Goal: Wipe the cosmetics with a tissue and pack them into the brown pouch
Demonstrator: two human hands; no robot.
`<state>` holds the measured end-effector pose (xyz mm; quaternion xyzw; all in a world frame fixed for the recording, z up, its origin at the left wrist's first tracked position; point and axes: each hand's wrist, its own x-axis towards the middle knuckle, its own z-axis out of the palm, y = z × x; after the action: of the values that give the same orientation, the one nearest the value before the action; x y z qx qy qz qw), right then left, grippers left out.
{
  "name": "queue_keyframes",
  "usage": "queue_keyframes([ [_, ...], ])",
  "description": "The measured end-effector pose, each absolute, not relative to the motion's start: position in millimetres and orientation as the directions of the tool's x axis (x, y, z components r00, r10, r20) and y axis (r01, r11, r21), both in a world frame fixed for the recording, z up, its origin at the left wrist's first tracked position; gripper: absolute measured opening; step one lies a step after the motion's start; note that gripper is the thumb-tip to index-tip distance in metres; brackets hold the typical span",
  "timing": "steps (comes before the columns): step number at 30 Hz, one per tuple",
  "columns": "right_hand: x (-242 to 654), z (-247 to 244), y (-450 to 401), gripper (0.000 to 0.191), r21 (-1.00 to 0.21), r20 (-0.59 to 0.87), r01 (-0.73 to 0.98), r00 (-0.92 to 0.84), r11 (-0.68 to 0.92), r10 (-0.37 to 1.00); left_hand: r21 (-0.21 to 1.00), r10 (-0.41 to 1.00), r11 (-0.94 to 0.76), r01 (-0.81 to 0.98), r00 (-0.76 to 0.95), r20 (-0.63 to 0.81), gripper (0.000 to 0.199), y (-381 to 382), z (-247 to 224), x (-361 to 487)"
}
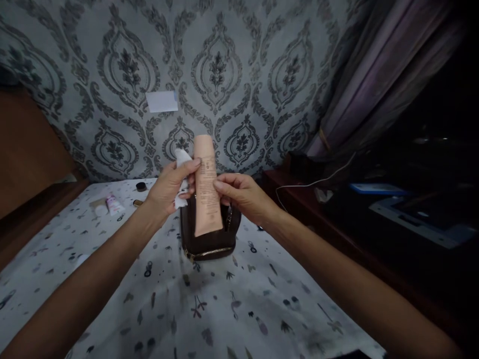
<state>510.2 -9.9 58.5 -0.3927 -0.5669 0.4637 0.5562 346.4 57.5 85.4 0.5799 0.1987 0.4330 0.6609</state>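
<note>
A peach-coloured tube (pixel 208 199) with printed text is held upright, its cap end up, between both hands. My left hand (pixel 174 184) pinches its left edge with the thumb in front, and a crumpled white tissue (pixel 182 157) is also held in those fingers. On the tube's right edge, my right hand (pixel 241 194) grips with thumb and fingers. Behind and below the tube stands a dark brown bag (pixel 202 247) with a gold zip, partly hidden by the tube and hands.
The patterned white cloth (pixel 209 309) carries a small pink and white tube (pixel 114 204), a round black lid (pixel 141 186) and a small gold item (pixel 137 203) at the left. A white cable (pixel 307 185) crosses the dark red surface at right, near blue and grey objects.
</note>
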Motion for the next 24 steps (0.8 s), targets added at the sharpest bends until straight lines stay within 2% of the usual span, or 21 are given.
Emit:
queue_keyframes([
  [4, 501.8, 50.0, -15.8, 0.037, -0.961, 0.262, -0.116, -0.115, 0.249, 0.958, 0.981, 0.743, 0.004, -0.194, 0.657, 0.127, 0.05, 62.7, 85.1, 345.1],
  [7, 494.2, 44.1, -22.1, 0.034, -0.95, 0.285, -0.153, -0.07, 0.272, 0.956, 0.984, 0.722, 0.018, -0.176, 0.683, 0.108, 0.049, 60.9, 86.6, 344.1],
  [10, 487.3, 37.5, -32.6, 0.034, -0.925, 0.268, -0.279, 0.008, 0.26, 0.963, 0.961, 0.739, 0.03, -0.273, 0.654, 0.163, 0.047, 55.7, 88.4, 345.7],
  [15, 483.4, 25.8, -51.1, 0.035, -0.857, 0.116, -0.499, 0.059, 0.13, 0.991, 0.873, 0.814, 0.089, -0.48, 0.541, 0.214, 0.038, 49.9, 85.6, 351.6],
  [19, 487.1, 29.1, -55.9, 0.039, -0.789, 0.101, -0.588, 0.16, 0.176, 0.982, 0.841, 0.826, 0.118, -0.528, 0.523, 0.212, 0.036, 51.0, 78.6, 354.3],
  [22, 493.2, 36.9, -54.3, 0.037, -0.787, 0.089, -0.579, 0.238, 0.215, 0.967, 0.878, 0.803, 0.034, -0.477, 0.536, 0.26, 0.039, 58.2, 74.6, 350.4],
  [24, 500.4, 40.9, -51.3, 0.036, -0.805, 0.099, -0.539, 0.292, 0.249, 0.951, 0.936, 0.771, -0.124, -0.329, 0.562, 0.3, 0.037, 67.5, 72.6, 343.0],
])
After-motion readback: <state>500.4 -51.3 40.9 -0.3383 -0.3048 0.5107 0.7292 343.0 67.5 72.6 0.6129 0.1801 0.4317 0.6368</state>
